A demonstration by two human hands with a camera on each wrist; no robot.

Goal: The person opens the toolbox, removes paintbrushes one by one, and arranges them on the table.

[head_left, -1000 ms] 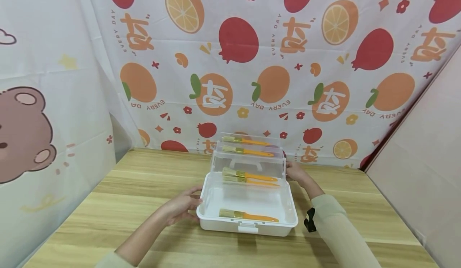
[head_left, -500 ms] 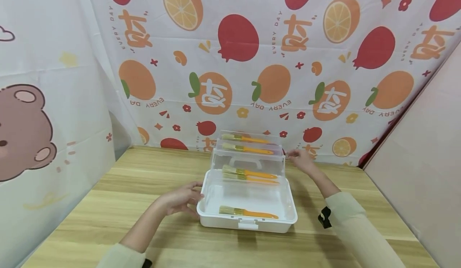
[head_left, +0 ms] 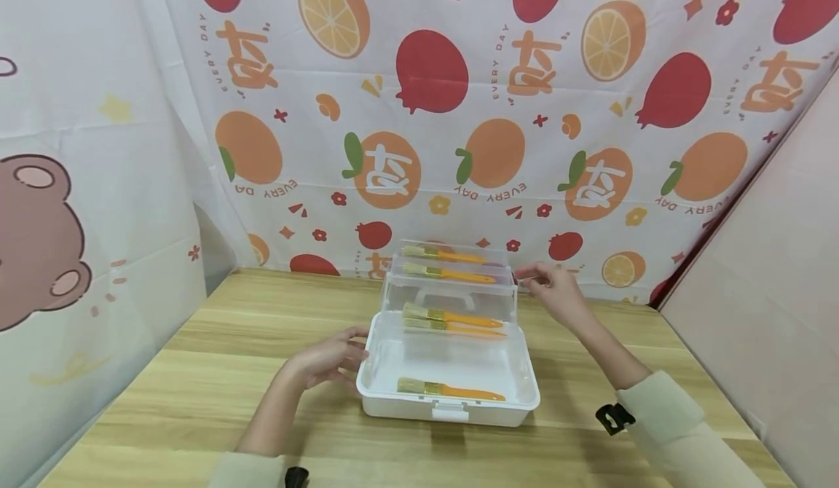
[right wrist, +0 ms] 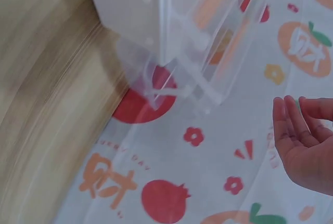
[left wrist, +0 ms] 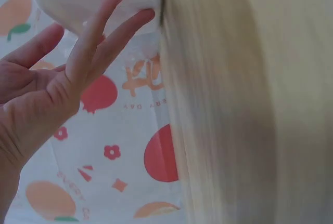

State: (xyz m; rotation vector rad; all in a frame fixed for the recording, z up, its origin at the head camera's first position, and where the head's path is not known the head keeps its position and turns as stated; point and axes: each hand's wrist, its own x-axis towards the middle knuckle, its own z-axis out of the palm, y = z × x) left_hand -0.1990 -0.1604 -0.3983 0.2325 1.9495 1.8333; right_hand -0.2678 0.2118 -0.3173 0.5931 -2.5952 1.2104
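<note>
In the lower middle of the head view a white storage box [head_left: 448,406] is sitting on the wooden table [head_left: 197,371], its clear lid and clear fold-out trays [head_left: 452,284] standing open behind it toward the centre of the frame. The left hand [head_left: 324,360] is resting against the box's left wall, just left of centre and low in the frame; in the left wrist view its fingers [left wrist: 99,31] are lying straight and spread, their tips touching the white rounded corner at the top of that picture, so the hand is open and gripping nothing. The right hand [head_left: 550,288] is hovering right of centre in the head view, just beside the right end of the clear trays; whether it is touching them cannot be told there, and in the right wrist view the hand [right wrist: 304,141] is showing at the lower right edge with relaxed, loosely bent fingers, apart from the clear plastic and holding nothing. One orange-handled brush [head_left: 448,390] is lying across the front of the white box's floor, bristles pointing toward the left of the frame. Two more brushes [head_left: 452,320] are lying close together in the lowest clear tray, and two others [head_left: 446,266] are lying one behind the other on the upper tiers. A fruit-printed cloth [head_left: 459,109] is hanging across the upper part of the frame behind the table, and a bear-printed sheet [head_left: 46,240] is filling the left edge.
</note>
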